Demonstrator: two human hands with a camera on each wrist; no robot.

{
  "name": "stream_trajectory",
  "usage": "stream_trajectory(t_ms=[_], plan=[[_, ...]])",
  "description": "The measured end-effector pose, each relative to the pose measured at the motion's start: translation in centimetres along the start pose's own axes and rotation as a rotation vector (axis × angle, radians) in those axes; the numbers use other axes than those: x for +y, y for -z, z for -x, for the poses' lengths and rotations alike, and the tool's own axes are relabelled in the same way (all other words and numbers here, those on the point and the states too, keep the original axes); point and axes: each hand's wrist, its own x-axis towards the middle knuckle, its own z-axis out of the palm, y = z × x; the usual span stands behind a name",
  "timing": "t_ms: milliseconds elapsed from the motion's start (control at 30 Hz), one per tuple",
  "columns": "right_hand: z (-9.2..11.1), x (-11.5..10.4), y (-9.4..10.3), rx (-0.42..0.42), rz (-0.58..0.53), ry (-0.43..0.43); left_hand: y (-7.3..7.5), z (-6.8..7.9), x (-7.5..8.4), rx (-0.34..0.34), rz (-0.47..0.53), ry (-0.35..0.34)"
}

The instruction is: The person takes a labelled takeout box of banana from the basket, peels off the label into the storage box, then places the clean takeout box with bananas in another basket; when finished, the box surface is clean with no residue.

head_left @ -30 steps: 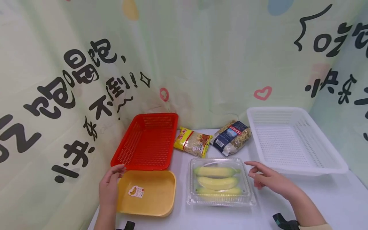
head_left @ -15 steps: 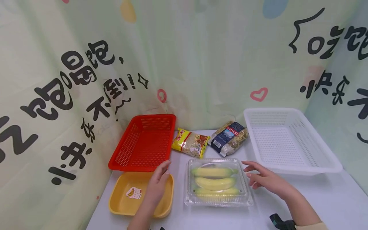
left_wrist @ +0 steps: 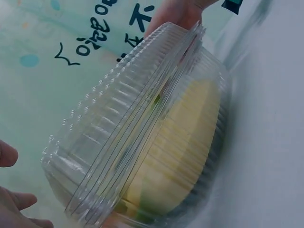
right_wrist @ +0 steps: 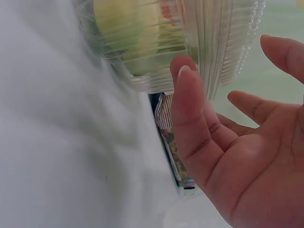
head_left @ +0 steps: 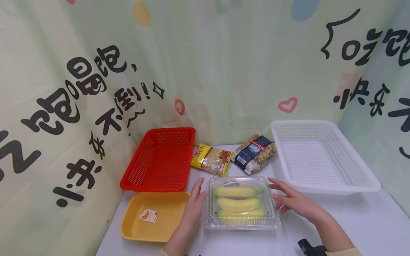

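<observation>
A clear plastic clamshell box (head_left: 243,222) with several bananas (head_left: 239,204) inside stands closed on the white table. My left hand (head_left: 194,204) is at the box's left side, fingers extended and relaxed. On the other side my right hand (head_left: 296,202) is held with loosely bent fingers, fingertips close to the box's right edge. In the left wrist view the ribbed side of the clamshell box (left_wrist: 142,137) shows, with fingers (left_wrist: 16,209) at the lower left. The right wrist view has the right hand (right_wrist: 247,137) with its fingers beside the box's end, gripping nothing.
A red basket (head_left: 157,160) stands at the back left, with a yellow tub (head_left: 166,220) in front of it. Behind the box lie a yellow-ended food packet (head_left: 213,159) and a dark-labelled pasta bag (head_left: 254,154). A white basket (head_left: 320,160) is at the right.
My left hand has moved right, from the yellow tub's left side across the tub to the clamshell box's left side. My right hand has hardly moved. The containers and packets stay in place.
</observation>
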Motion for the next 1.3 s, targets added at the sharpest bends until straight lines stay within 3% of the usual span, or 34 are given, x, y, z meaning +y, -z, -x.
stream_trajectory(t_ms=[367,567,933,1100,1300], plan=[[-0.4,0.4,-0.5,-0.023,-0.043,-0.008,-2.2,-0.2,-1.2,0.09,0.057,0.01],[-0.6,0.6,-0.7,-0.018,-0.032,-0.02,-2.2,-0.3,-1.6,0.122,0.055,-0.005],[-0.8,1.1,-0.8,-0.011,-0.049,-0.079,-1.2,-0.8,-2.6,0.084,0.003,-0.029],[-0.7,1.0,-0.9,-0.009,-0.05,-0.082,-1.4,-1.0,-3.2,0.05,0.069,-0.048],[-0.6,1.1,-1.1,-0.027,-0.05,-0.08,-1.6,-1.7,-4.1,-0.051,0.203,-0.071]])
